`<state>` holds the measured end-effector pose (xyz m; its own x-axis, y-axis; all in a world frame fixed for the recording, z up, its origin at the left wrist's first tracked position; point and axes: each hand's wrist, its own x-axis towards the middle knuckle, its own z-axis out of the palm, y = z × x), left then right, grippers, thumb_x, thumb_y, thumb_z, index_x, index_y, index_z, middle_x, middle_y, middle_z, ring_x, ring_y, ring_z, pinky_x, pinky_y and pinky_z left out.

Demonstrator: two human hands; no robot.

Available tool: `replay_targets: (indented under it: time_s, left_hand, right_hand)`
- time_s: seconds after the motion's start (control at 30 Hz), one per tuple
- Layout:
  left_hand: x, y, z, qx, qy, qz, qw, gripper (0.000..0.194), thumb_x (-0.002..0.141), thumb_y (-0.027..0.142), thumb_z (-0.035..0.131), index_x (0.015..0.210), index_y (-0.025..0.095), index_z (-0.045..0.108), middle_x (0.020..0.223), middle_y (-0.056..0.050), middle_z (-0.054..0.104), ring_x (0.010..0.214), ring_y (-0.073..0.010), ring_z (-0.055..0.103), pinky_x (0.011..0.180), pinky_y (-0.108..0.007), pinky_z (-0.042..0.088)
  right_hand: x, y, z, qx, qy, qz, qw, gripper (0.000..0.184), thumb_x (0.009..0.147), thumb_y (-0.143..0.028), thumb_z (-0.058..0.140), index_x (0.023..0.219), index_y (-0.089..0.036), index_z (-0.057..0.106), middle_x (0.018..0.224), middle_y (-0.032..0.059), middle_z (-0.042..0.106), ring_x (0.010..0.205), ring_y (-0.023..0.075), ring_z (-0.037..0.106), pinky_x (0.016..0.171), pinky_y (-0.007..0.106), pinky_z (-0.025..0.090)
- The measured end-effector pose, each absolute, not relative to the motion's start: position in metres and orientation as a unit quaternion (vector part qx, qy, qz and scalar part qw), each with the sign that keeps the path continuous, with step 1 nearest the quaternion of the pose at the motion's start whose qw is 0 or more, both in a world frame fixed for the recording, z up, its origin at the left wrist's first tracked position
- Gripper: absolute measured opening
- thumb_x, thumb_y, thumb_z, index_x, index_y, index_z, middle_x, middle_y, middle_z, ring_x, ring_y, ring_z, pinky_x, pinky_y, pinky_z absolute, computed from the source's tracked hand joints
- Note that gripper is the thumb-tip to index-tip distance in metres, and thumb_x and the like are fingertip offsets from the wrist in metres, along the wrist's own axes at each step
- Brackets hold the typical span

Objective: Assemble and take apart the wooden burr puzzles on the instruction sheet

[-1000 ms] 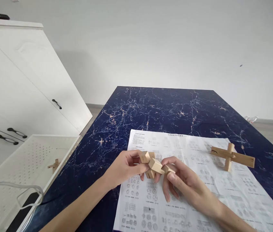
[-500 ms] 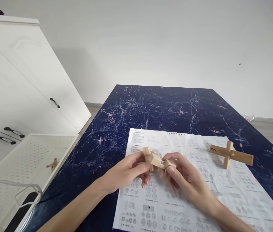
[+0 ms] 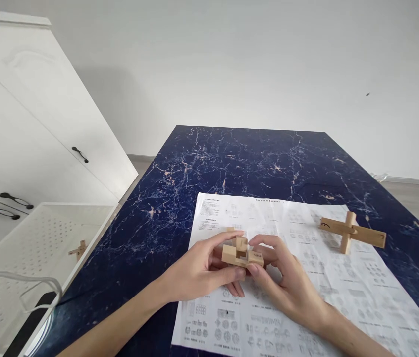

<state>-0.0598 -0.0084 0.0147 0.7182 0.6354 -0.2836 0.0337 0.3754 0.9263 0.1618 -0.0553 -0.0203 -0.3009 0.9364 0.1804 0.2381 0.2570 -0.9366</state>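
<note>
Several notched wooden puzzle pieces (image 3: 229,254) are fitted partly together between my two hands, held above a printed sheet (image 3: 265,322). My left hand (image 3: 204,265) grips the pieces from the left, thumb along the near side and fingers behind. From the right, my right hand (image 3: 282,270) pinches the right end of the same pieces between thumb and index finger. A gap shows in the middle of the pieces. Farther right on the sheet stands a wooden cross (image 3: 347,233) of two joined pieces with dark marks on its flat bar.
Beneath the sheet is a dark blue marbled table (image 3: 246,158). At left stand a white cabinet (image 3: 46,114) with black handles and a white perforated bin (image 3: 20,238) beside the table edge. A small wooden piece (image 3: 79,249) and a pale cable (image 3: 20,277) show there.
The wooden pieces have been turned and lowered slightly, so their notched middle now faces up. My hands have drawn closer together around them. The view has shifted a little.
</note>
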Motion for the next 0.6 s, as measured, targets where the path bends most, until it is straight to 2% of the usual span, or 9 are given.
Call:
replay_targets:
  time_s: [0.13,0.3,0.37,0.47,0.6]
  left_hand:
    - [-0.060,-0.010,0.018,0.533,0.323,0.184,0.760,0.068,0.099,0.031,0.077,0.158,0.029,0.042,0.111,-0.007,0.077,0.084,-0.0193,0.079,0.088,-0.042,0.066]
    - [-0.058,-0.012,0.019,0.572,0.293,0.208,0.737,0.056,0.100,0.027,0.074,0.149,0.025,0.048,0.093,-0.001,0.072,0.082,-0.0161,0.075,0.087,-0.038,0.064]
    - [-0.058,-0.013,0.020,0.594,0.287,0.213,0.721,0.054,0.100,0.025,0.073,0.148,0.024,0.048,0.092,-0.001,0.071,0.082,-0.0160,0.073,0.085,-0.038,0.064]
    - [-0.058,-0.014,0.021,0.620,0.284,0.215,0.699,0.054,0.099,0.024,0.074,0.146,0.025,0.048,0.100,-0.004,0.074,0.089,-0.0197,0.075,0.083,-0.039,0.064]
    - [-0.060,-0.014,0.020,0.668,0.278,0.228,0.651,0.055,0.097,0.025,0.075,0.146,0.026,0.050,0.106,-0.005,0.074,0.105,-0.0250,0.075,0.092,-0.042,0.062]
  right_hand:
    - [0.163,-0.055,-0.022,-0.426,-0.679,0.433,0.412,0.024,0.111,-0.032,0.052,0.133,-0.029,0.042,0.085,0.0002,0.075,0.070,0.0188,0.068,0.058,0.028,0.049]
    - [0.163,-0.053,-0.014,-0.420,-0.664,0.458,0.416,0.022,0.113,-0.032,0.048,0.134,-0.031,0.041,0.083,-0.0011,0.076,0.070,0.0182,0.069,0.062,0.029,0.050]
    - [0.163,-0.053,-0.012,-0.421,-0.654,0.472,0.415,0.022,0.114,-0.034,0.049,0.133,-0.030,0.041,0.084,-0.0003,0.077,0.069,0.0176,0.068,0.061,0.028,0.049]
    - [0.162,-0.054,-0.010,-0.420,-0.637,0.500,0.411,0.023,0.113,-0.038,0.051,0.132,-0.030,0.041,0.085,0.0005,0.076,0.070,0.0172,0.066,0.060,0.027,0.048]
    - [0.163,-0.052,-0.010,-0.404,-0.602,0.555,0.407,0.028,0.112,-0.045,0.052,0.133,-0.029,0.041,0.088,0.0017,0.072,0.077,0.0189,0.067,0.066,0.030,0.051]
